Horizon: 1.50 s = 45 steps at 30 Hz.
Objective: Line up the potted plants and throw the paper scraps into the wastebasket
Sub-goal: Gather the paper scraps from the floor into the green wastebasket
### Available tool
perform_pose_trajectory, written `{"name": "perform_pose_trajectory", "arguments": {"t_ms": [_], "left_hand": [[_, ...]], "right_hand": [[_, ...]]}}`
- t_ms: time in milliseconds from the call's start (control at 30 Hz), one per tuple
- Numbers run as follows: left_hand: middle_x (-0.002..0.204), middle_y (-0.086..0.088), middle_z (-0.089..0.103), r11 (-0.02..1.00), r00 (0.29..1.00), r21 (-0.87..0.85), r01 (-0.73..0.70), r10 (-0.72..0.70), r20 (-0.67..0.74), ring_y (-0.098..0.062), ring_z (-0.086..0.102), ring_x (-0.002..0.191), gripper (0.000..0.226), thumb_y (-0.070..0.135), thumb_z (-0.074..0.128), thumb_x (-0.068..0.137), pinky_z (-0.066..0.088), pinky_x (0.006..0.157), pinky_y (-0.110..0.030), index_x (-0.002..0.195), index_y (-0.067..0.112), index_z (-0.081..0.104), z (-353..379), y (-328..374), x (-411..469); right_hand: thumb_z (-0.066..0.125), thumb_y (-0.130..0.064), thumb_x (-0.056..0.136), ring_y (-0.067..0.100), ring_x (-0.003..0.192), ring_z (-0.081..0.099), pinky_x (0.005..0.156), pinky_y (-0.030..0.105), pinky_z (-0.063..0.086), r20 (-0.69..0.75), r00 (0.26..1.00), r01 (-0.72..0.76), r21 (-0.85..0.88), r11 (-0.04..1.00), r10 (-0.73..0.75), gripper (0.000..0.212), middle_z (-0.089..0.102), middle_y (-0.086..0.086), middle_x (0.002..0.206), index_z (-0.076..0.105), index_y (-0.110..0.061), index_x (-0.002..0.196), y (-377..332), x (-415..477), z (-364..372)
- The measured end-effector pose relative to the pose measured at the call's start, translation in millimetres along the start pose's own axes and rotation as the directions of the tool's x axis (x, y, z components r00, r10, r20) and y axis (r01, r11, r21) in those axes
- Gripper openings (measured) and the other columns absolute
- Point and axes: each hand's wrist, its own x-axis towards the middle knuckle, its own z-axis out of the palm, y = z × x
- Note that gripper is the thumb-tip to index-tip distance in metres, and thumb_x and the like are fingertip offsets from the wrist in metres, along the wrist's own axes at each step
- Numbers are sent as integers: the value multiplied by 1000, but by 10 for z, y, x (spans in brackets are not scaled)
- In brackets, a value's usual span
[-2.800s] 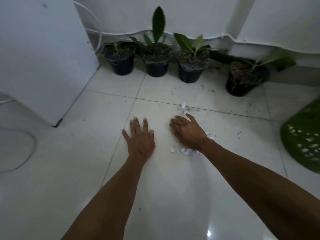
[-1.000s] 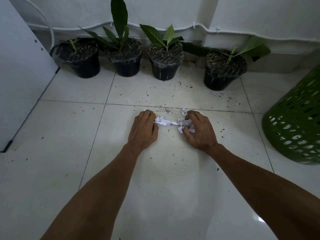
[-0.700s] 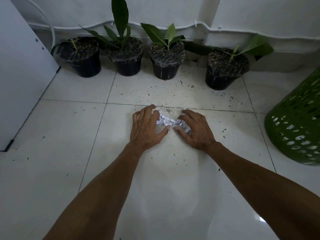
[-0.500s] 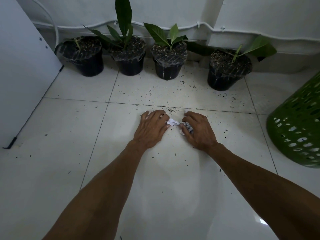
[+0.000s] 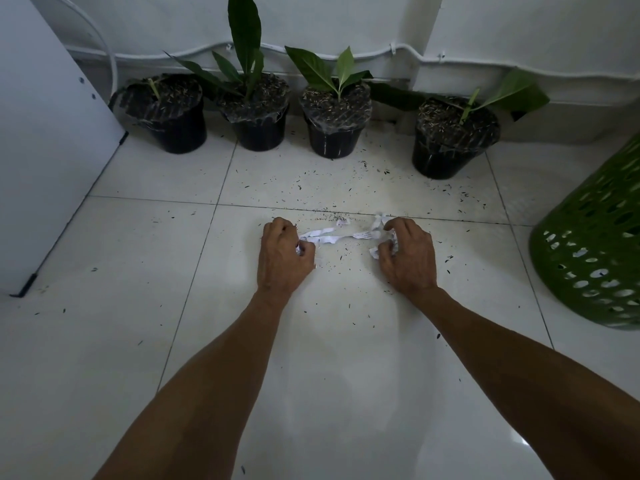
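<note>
White paper scraps (image 5: 329, 236) lie on the white floor tiles between my hands. My left hand (image 5: 285, 258) is curled shut on scraps at their left end. My right hand (image 5: 408, 256) is curled over scraps at the right end, fingers bent around them. Several black potted plants stand in a row along the wall: one at the left (image 5: 169, 116), a tall-leafed one (image 5: 254, 112), a third (image 5: 334, 123), and a fourth set apart to the right (image 5: 450, 140). The green perforated wastebasket (image 5: 595, 244) stands at the right edge.
A white cabinet panel (image 5: 45, 140) stands at the left. Spilled soil specks (image 5: 346, 188) dot the tiles in front of the pots. A white cable (image 5: 398, 50) runs along the wall behind the plants.
My hands have spread apart from half a second ago, and a strip of scraps now shows between them. The camera has moved closer to the floor.
</note>
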Motion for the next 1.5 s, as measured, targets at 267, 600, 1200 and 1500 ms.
{"name": "perform_pose_trajectory", "arguments": {"t_ms": [267,600,1200,1500], "left_hand": [[117,-8,60,980,991,160,-119,108,76,-28,58,106,38,29,64,71,47,90,-45,103,10,62,-91,80,-14],[83,-12,58,986,985,78,-149,142,94,-30,56,74,10,10,61,81,51,69,-44,82,1,62,38,-30,-10],[94,-8,62,946,972,228,-231,215,92,-30,59,86,21,27,55,87,45,80,-43,83,9,64,41,-25,-18],[138,-14,50,829,989,555,71,-131,70,-33,47,124,52,45,51,82,28,104,-58,128,22,52,-115,86,-132]], "right_hand": [[53,-41,97,24,138,45,111,47,33,240,939,271,-73,960,-247,41,54,4,146,61,-24,132,-8,11,56],[62,-43,88,25,132,47,108,43,36,119,992,44,-69,997,-36,49,51,6,144,54,-21,131,-7,19,34],[41,-51,92,36,139,39,110,58,27,100,986,-87,-392,916,137,55,46,12,149,47,-22,138,-51,3,57],[36,-51,96,35,134,44,104,61,32,165,956,-139,-470,871,242,53,52,9,145,52,-21,137,-82,-13,50]]}}
